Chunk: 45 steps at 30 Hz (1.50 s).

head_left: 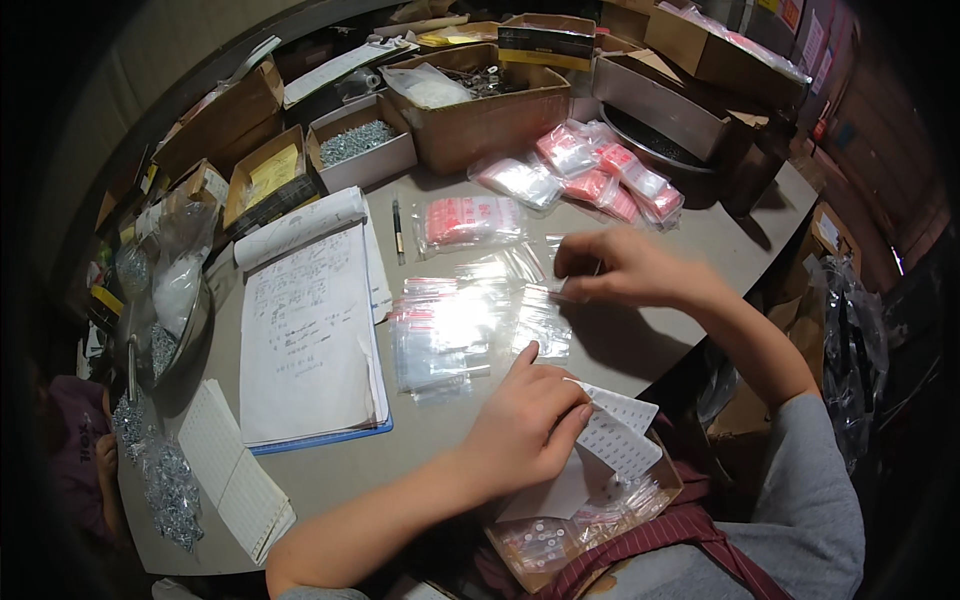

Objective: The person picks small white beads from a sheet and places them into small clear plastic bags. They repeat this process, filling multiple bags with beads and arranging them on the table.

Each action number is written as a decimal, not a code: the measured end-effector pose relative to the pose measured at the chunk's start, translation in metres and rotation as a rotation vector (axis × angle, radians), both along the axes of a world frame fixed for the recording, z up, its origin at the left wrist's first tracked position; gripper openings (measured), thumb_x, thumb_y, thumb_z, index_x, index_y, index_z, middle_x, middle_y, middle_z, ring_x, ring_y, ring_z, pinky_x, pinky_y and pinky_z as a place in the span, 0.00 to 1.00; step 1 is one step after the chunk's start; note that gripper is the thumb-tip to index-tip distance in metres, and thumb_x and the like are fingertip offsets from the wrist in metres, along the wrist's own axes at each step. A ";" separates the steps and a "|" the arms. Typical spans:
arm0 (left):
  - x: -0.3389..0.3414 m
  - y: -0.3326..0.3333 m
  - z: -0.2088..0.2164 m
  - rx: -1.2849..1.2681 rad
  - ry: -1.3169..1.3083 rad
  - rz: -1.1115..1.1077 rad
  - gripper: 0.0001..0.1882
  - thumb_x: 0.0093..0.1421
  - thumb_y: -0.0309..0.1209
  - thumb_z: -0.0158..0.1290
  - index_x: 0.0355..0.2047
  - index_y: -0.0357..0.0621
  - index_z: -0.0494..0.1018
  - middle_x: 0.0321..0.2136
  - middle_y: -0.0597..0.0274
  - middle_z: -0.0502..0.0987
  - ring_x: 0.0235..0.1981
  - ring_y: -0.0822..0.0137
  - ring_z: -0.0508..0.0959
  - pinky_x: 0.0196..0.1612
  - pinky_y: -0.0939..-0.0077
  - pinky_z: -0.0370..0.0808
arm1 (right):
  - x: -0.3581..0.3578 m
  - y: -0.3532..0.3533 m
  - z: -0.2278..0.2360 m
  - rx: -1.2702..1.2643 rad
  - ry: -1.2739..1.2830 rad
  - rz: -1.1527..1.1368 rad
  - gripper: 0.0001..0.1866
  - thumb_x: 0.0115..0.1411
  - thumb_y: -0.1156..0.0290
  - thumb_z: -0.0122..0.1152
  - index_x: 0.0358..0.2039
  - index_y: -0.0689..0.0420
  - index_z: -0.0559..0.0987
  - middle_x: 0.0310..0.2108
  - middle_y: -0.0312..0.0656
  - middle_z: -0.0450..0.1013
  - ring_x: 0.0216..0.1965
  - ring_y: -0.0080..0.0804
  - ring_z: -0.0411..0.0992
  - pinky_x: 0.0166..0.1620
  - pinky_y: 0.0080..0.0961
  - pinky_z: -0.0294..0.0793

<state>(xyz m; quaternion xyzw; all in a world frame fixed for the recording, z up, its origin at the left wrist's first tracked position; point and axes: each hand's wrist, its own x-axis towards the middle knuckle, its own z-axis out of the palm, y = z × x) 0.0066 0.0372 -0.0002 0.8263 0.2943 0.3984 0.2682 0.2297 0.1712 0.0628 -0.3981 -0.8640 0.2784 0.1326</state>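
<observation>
My left hand (525, 425) is closed around the edge of printed label sheets (622, 432), its index finger stretched toward small clear zip bags (540, 325). The bent fingers of my right hand (625, 268) pinch at the upper edge of these bags; how many they grip is hidden. Left of them lies a spread of clear zip bags with red seals (435, 335), bright with glare. Below the label sheets, an open cardboard box (535, 575) at my lap holds small bags with little pale pieces inside.
A clipboard with handwritten sheets (305, 350) and a pen (398, 230) lie left. Red-printed bag packs (470, 220) sit beyond the loose bags. Boxes of hardware (360, 145) line the back. A metal pan (185, 330) and bagged screws (170, 490) stand far left, near another person (75, 450).
</observation>
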 end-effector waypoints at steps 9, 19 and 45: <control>-0.004 0.001 0.003 -0.046 0.058 -0.029 0.07 0.60 0.25 0.61 0.39 0.40 0.80 0.38 0.53 0.81 0.44 0.49 0.81 0.67 0.43 0.67 | -0.029 -0.037 -0.032 0.212 0.116 0.178 0.15 0.54 0.81 0.64 0.42 0.61 0.74 0.39 0.48 0.74 0.42 0.52 0.75 0.44 0.41 0.76; 0.001 0.004 0.002 0.062 -0.036 -0.032 0.03 0.62 0.24 0.58 0.36 0.40 0.77 0.35 0.52 0.78 0.47 0.50 0.78 0.58 0.53 0.71 | -0.003 -0.060 -0.014 0.313 0.103 0.046 0.16 0.62 0.71 0.68 0.47 0.62 0.75 0.40 0.48 0.74 0.42 0.46 0.77 0.45 0.39 0.76; -0.001 0.000 0.014 0.069 -0.014 -0.036 0.08 0.59 0.22 0.62 0.40 0.37 0.80 0.33 0.51 0.81 0.38 0.49 0.81 0.40 0.61 0.78 | 0.012 -0.124 -0.034 0.125 0.288 0.056 0.16 0.65 0.74 0.64 0.51 0.63 0.75 0.38 0.50 0.76 0.39 0.50 0.76 0.44 0.38 0.76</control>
